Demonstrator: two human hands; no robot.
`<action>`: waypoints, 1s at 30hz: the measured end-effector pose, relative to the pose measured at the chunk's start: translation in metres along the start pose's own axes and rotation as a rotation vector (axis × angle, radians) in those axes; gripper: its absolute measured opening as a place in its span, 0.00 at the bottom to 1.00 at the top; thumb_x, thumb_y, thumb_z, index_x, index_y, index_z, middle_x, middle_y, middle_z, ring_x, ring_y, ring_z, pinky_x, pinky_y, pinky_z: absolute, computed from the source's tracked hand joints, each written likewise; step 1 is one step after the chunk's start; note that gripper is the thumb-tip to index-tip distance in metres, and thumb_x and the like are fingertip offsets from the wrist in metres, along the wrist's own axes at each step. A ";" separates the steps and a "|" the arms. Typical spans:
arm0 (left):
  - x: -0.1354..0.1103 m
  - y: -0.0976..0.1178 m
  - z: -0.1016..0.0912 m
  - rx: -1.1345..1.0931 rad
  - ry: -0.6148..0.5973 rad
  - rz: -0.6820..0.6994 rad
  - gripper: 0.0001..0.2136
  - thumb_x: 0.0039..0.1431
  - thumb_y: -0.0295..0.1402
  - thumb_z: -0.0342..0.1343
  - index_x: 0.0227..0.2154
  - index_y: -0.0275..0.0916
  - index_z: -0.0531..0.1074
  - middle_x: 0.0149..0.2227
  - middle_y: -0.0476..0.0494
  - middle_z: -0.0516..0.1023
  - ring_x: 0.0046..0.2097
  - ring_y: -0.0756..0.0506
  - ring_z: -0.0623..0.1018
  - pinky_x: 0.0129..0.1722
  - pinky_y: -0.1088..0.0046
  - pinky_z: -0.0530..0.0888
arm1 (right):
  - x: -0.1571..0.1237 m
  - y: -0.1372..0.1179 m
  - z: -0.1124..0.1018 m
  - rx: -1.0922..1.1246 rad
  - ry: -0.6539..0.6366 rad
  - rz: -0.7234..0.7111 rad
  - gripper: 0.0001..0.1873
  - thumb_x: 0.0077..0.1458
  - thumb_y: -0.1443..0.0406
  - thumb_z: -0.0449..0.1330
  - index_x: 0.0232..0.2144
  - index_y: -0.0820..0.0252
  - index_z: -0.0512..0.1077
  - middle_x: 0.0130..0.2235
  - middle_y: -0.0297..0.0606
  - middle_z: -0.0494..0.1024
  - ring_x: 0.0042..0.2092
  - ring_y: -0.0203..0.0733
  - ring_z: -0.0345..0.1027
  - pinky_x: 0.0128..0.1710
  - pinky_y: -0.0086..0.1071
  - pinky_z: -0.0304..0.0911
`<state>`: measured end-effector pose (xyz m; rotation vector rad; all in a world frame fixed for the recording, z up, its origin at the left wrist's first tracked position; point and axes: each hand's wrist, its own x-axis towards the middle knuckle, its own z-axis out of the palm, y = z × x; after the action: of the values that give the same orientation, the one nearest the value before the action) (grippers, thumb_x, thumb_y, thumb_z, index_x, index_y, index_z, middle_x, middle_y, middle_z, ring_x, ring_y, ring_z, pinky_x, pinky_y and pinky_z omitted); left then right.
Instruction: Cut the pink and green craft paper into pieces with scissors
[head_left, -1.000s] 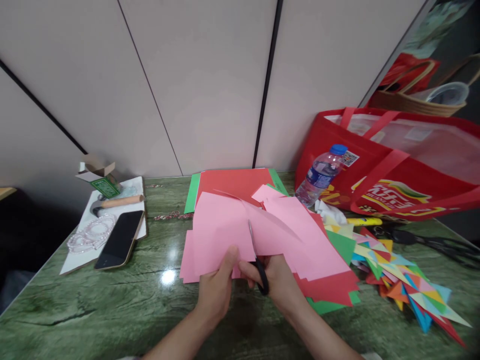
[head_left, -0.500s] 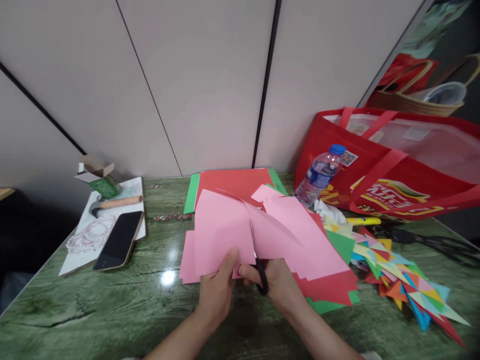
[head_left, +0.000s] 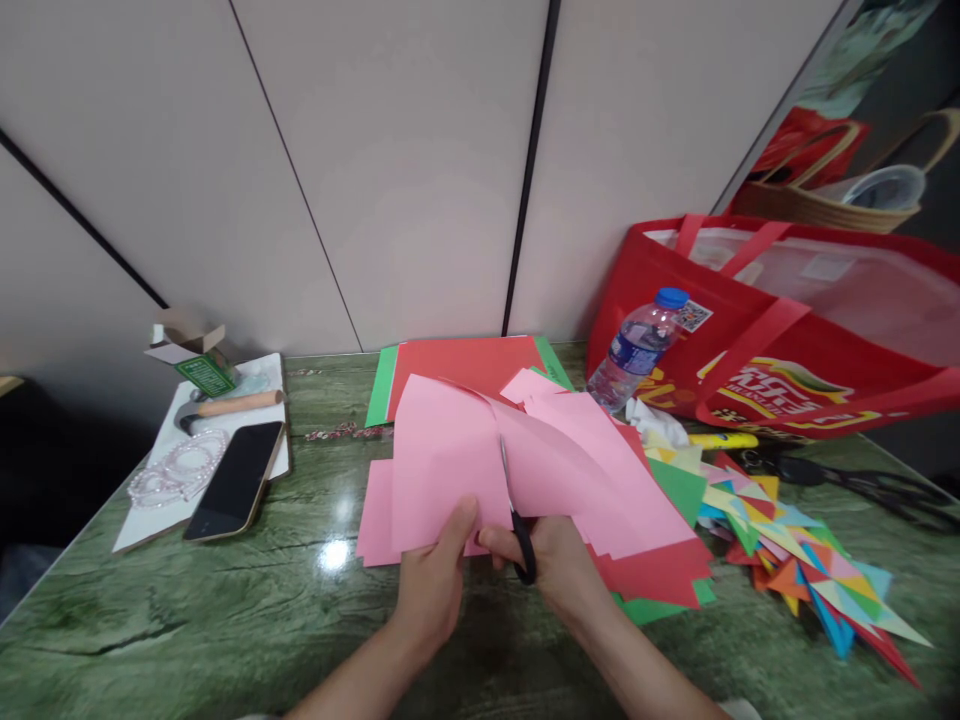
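Pink sheet held flat-on above the green table, centre, partly slit.
Left hand pinches its near edge, thumb on top. Right hand is closed through the scissors, blades inside the slit. Red and green sheets lie beneath, and coloured triangles lie to the right. Grips match the earlier frame.

The head-worn camera is looking forward and down, hovering close over the left hand and right hand at the lower centre. It is taking in the glossy green marbled tabletop from left edge to right. It is facing the pale panelled wall behind the far edge, which is filling the upper half.
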<state>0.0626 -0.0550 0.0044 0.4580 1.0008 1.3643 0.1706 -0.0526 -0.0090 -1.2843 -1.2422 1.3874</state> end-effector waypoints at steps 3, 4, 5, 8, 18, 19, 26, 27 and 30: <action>0.000 0.000 0.000 0.001 0.004 0.004 0.11 0.34 0.32 0.67 0.20 0.33 0.72 0.20 0.49 0.73 0.24 0.49 0.72 0.26 0.72 0.72 | 0.000 0.001 0.000 -0.002 0.013 0.003 0.22 0.42 0.53 0.62 0.08 0.61 0.68 0.13 0.34 0.66 0.20 0.36 0.57 0.21 0.28 0.53; 0.000 0.000 0.000 -0.003 0.000 0.004 0.11 0.34 0.32 0.67 0.20 0.33 0.72 0.20 0.49 0.73 0.24 0.50 0.72 0.26 0.72 0.72 | 0.000 0.001 0.000 0.003 0.017 0.007 0.22 0.42 0.53 0.62 0.08 0.61 0.67 0.13 0.34 0.66 0.20 0.36 0.57 0.20 0.28 0.53; 0.001 -0.001 0.000 -0.005 -0.008 0.001 0.10 0.35 0.32 0.67 0.20 0.33 0.72 0.20 0.49 0.73 0.24 0.50 0.72 0.26 0.72 0.72 | 0.000 0.001 0.000 0.008 0.018 0.012 0.22 0.41 0.53 0.62 0.07 0.61 0.66 0.12 0.33 0.65 0.20 0.35 0.57 0.20 0.28 0.52; 0.001 -0.001 -0.001 -0.003 -0.036 -0.008 0.10 0.36 0.32 0.66 0.20 0.33 0.72 0.20 0.49 0.74 0.24 0.50 0.72 0.27 0.72 0.73 | 0.001 -0.001 0.001 0.019 0.025 0.028 0.22 0.39 0.54 0.63 0.07 0.60 0.64 0.11 0.32 0.63 0.18 0.34 0.56 0.19 0.28 0.52; 0.002 0.001 0.000 -0.009 0.035 0.019 0.11 0.33 0.31 0.68 0.21 0.32 0.73 0.22 0.47 0.76 0.27 0.48 0.74 0.28 0.72 0.72 | 0.003 0.003 0.000 0.057 -0.002 -0.054 0.20 0.42 0.52 0.62 0.12 0.61 0.68 0.16 0.34 0.70 0.21 0.37 0.61 0.22 0.29 0.54; 0.002 0.001 0.000 -0.007 0.034 0.018 0.11 0.33 0.30 0.68 0.21 0.33 0.74 0.22 0.47 0.76 0.28 0.48 0.74 0.29 0.72 0.72 | 0.003 0.003 0.000 0.053 0.002 -0.048 0.20 0.42 0.52 0.62 0.12 0.62 0.69 0.16 0.35 0.70 0.21 0.37 0.61 0.22 0.29 0.54; 0.003 -0.001 -0.001 0.046 0.054 0.048 0.11 0.32 0.31 0.68 0.21 0.33 0.74 0.23 0.47 0.76 0.29 0.46 0.75 0.31 0.71 0.72 | 0.002 0.000 -0.001 0.042 0.009 -0.026 0.18 0.39 0.54 0.64 0.12 0.60 0.66 0.16 0.34 0.69 0.22 0.38 0.63 0.22 0.29 0.59; 0.003 -0.001 -0.002 0.059 0.051 0.048 0.11 0.32 0.32 0.67 0.20 0.33 0.73 0.23 0.47 0.76 0.28 0.46 0.75 0.31 0.71 0.72 | 0.002 0.000 -0.001 0.041 0.011 -0.023 0.19 0.39 0.54 0.64 0.11 0.59 0.65 0.16 0.34 0.69 0.22 0.38 0.62 0.22 0.29 0.59; 0.003 0.000 -0.002 0.077 0.037 0.044 0.10 0.34 0.33 0.67 0.18 0.34 0.72 0.22 0.47 0.76 0.28 0.47 0.74 0.32 0.71 0.72 | 0.002 0.001 -0.001 0.056 0.009 0.000 0.19 0.38 0.55 0.64 0.10 0.59 0.64 0.14 0.32 0.66 0.21 0.37 0.62 0.21 0.29 0.58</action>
<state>0.0606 -0.0532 0.0019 0.5164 1.0819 1.3812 0.1715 -0.0505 -0.0099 -1.2514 -1.1891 1.4049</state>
